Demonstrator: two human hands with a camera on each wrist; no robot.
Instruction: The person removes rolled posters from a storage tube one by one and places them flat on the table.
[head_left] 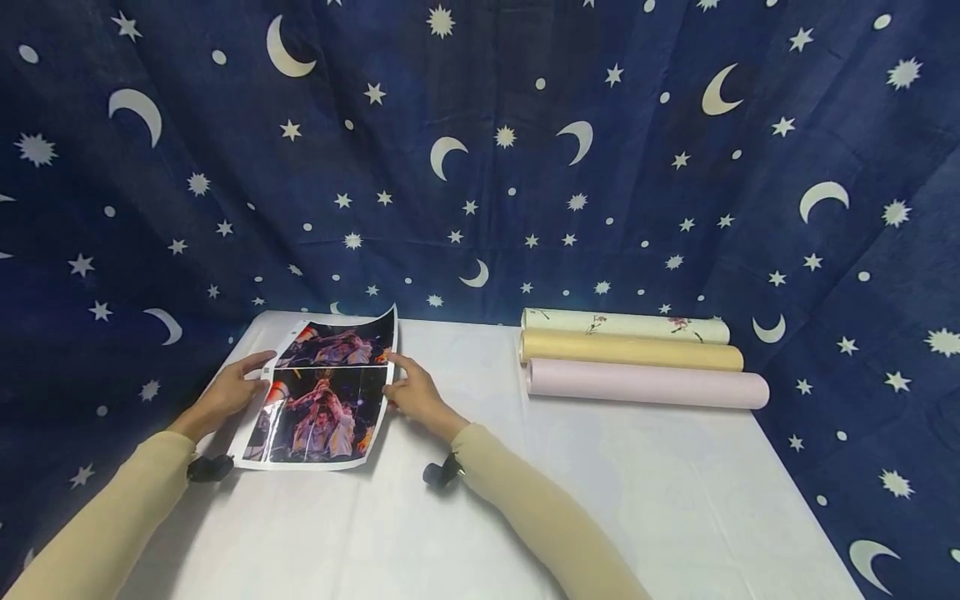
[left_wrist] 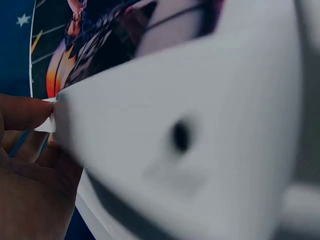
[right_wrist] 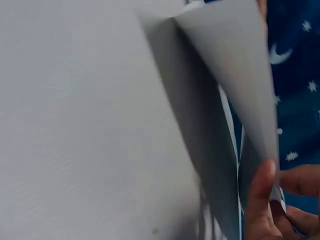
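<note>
A glossy photo print (head_left: 324, 421) with two pictures, one above the other, and white margins is raised over the left side of the table. My left hand (head_left: 228, 390) pinches its left edge; in the left wrist view, thumb and fingers of that hand (left_wrist: 37, 170) grip the white border. At the opposite edge, my right hand (head_left: 422, 398) pinches the paper, and the top right corner curls upward. The right wrist view shows white paper backs (right_wrist: 235, 60) bowed apart, with the right hand (right_wrist: 265, 215) holding their edge between thumb and fingers.
Three rolls lie side by side at the back right of the white table (head_left: 600, 492): a floral cream one (head_left: 630, 326), a yellow one (head_left: 630, 350) and a pink one (head_left: 645, 384). Behind hangs a dark blue curtain (head_left: 487, 208) with moons and stars.
</note>
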